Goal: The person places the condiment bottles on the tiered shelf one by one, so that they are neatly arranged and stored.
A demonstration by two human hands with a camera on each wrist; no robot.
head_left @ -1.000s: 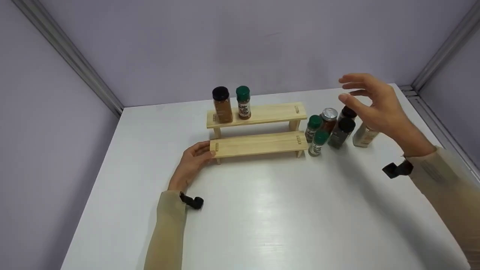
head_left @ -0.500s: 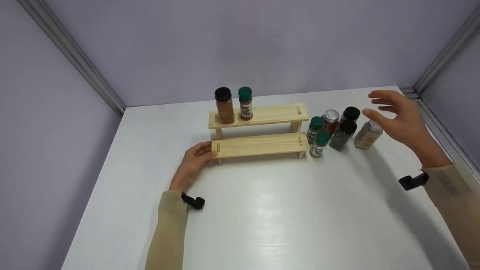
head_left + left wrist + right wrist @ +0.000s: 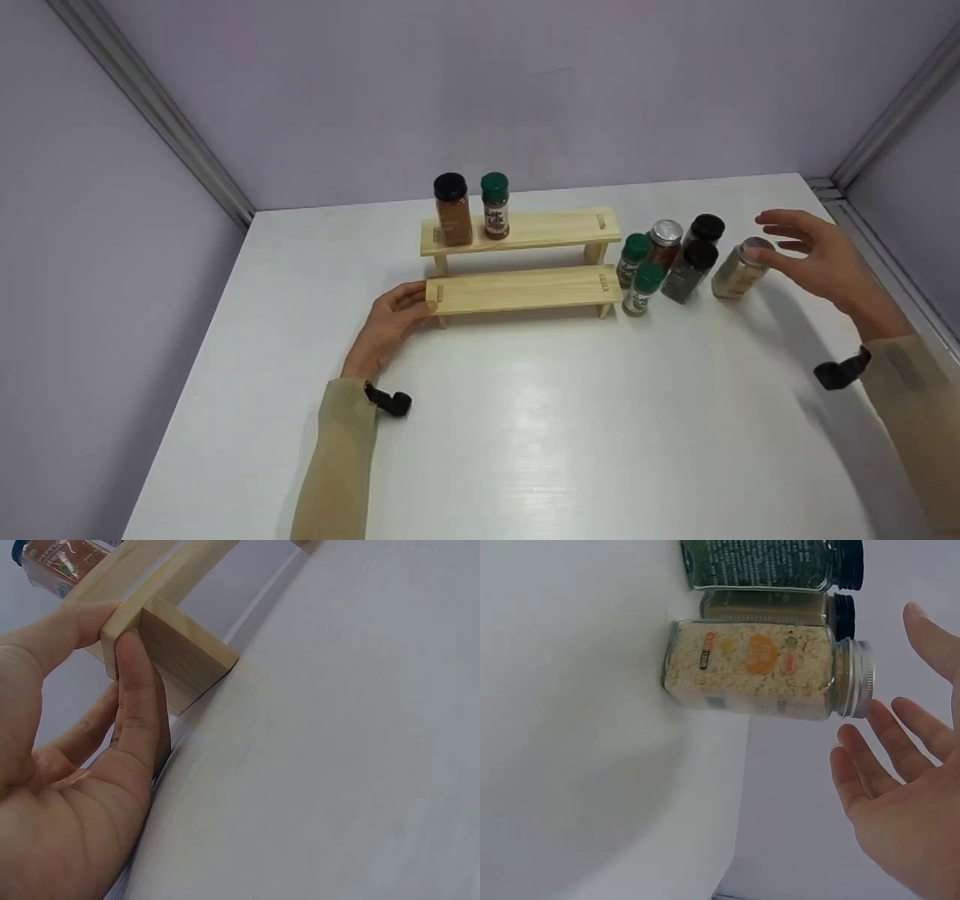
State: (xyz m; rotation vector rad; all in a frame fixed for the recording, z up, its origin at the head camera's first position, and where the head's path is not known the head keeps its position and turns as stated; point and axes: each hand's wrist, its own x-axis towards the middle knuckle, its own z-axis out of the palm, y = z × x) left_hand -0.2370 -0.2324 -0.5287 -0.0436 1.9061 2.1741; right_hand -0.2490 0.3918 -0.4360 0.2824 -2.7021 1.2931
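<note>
Right hand (image 3: 821, 261) brought down to the pale jar (image 3: 736, 277)

Head view: Over the past second the right hand has been shifted outward and lowered, and is now held just beside the pale jar's top. The jar is stood on the table (image 3: 525, 427), right of five other jars (image 3: 684, 277). The right fingers are spread, with nothing gripped. The lower shelf (image 3: 525, 291) is pinched at its left end by the left hand (image 3: 388, 326), as before. On the upper shelf (image 3: 555, 227), two jars (image 3: 454, 221) are stood.

Left wrist view: The shelf's end is clasped between thumb and fingers, probably for steadiness.

Right wrist view: The silver cap (image 3: 861, 680) is faced by parted fingers; contact cannot be told. The approach seems nearly completed, the grasp not yet made.
</note>
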